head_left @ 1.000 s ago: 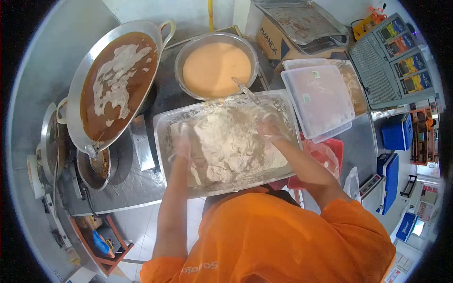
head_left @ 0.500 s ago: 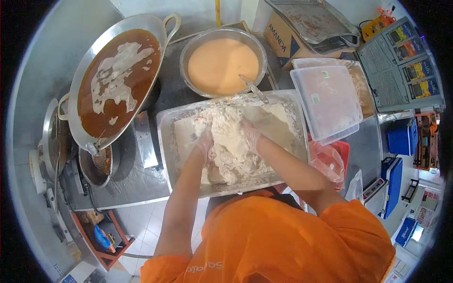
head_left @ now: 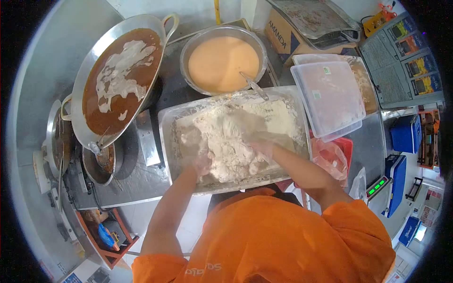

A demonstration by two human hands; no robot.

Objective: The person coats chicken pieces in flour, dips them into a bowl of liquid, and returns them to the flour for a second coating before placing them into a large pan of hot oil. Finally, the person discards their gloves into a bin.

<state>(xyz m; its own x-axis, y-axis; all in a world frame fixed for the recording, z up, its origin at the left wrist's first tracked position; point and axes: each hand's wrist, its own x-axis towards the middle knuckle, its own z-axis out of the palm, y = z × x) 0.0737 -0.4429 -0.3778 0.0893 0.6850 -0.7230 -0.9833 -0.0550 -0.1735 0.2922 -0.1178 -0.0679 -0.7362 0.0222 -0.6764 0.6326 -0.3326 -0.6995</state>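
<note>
A wide, shallow tub (head_left: 166,137) holds flour (head_left: 278,118) and a heap of flour-coated pieces (head_left: 229,153) that look like chicken. My left hand (head_left: 203,163), in a thin clear glove, is at the heap's left side, low in the tub. On the opposite side, my right hand (head_left: 261,148) is at the heap's right edge, gloved the same way. Flour and motion blur hide the fingers of both hands. Just behind the tub stands a metal bowl (head_left: 185,70) of pale orange liquid, and a utensil's handle (head_left: 258,89) leans out over its rim.
At left, a big two-handled pan (head_left: 80,111) holds brown oil with pale foam. Below it sits a smaller pot (head_left: 118,162) with a strainer. Plastic lids (head_left: 330,101) lie on a container at right, near a red basket (head_left: 347,151). A cardboard box (head_left: 283,37) bears metal trays.
Both hands have moved lower toward me and slightly apart. The coated heap has spread out, and its separate pieces show more. The view has shifted slightly.
</note>
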